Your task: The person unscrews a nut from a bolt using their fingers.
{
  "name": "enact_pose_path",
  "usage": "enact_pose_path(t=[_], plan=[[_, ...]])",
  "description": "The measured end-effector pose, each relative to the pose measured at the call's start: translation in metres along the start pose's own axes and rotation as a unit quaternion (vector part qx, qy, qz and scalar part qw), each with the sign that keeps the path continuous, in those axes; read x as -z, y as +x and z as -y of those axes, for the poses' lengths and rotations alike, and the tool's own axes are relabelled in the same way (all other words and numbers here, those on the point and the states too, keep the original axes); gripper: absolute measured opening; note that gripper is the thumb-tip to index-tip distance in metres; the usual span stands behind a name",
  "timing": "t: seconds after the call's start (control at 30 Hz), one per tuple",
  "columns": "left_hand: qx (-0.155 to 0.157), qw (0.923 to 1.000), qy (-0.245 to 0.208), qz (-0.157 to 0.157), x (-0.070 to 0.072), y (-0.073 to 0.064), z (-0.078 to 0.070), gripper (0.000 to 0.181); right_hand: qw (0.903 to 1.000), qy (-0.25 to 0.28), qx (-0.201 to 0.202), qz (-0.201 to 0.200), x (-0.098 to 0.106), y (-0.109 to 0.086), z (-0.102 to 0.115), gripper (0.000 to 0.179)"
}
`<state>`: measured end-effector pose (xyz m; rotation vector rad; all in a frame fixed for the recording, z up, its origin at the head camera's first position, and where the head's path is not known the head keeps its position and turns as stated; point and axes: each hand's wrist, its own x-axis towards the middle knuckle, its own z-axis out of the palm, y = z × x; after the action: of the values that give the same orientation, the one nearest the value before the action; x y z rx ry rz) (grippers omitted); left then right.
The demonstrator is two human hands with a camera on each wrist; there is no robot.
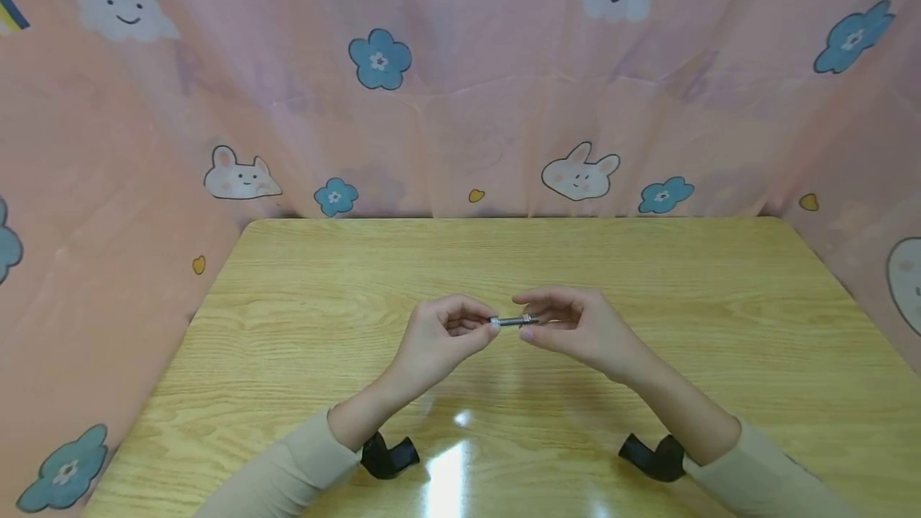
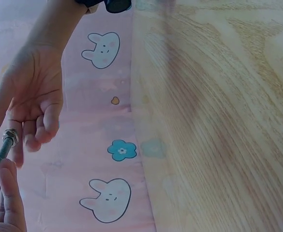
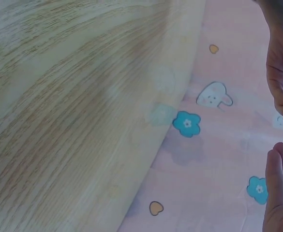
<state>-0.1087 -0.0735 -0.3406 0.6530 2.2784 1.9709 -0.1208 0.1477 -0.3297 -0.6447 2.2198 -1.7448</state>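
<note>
Pinching a slim silver metal bolt (image 1: 511,321) in the left hand (image 1: 440,338)

The bolt is lying almost level between the person's two bare hands. Its one end is sitting between the thumb and fingertips of the left hand, which is grasping it. A silver metal nut (image 1: 528,319) is circling the shaft near the other end, in the gap between the right hand's (image 1: 593,334) parted thumb and fingers. That hand is curving loosely, unclenched; whether a fingertip is touching the metal, I cannot tell.

The left wrist view is showing the bolt's threads and the right palm, where the head view is giving only a thin dark bar and the back of that hand. The head view alone is taking in both beige sleeves (image 1: 302,454), the yellowish wood-grain table (image 1: 324,342) below and its far edge meeting a pink cloth backdrop (image 1: 468,126) printed with blue flowers. The right wrist view is catching both hands along its right edge.
</note>
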Motion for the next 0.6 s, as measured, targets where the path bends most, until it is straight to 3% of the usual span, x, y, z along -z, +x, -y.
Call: enact_pose_path(t=[0.23,0.43,0.6], plan=[[0.003,1.0,-0.001,-0.002,0.0014,-0.0003,-0.0005,0.013,0.9999,-0.01,-0.009,-0.001,0.0011,0.0016,0.0006,0.021],[0.001,1.0,-0.001,-0.002,0.0016,-0.0004,-0.0005,0.013,1.0,-0.002,0.006,0.003,0.0018,0.0008,0.002,0.032],[-0.001,1.0,-0.008,-0.002,0.0013,-0.0001,-0.0006,0.012,0.9999,-0.007,-0.008,0.006,0.0019,0.0011,0.0026,0.026]])
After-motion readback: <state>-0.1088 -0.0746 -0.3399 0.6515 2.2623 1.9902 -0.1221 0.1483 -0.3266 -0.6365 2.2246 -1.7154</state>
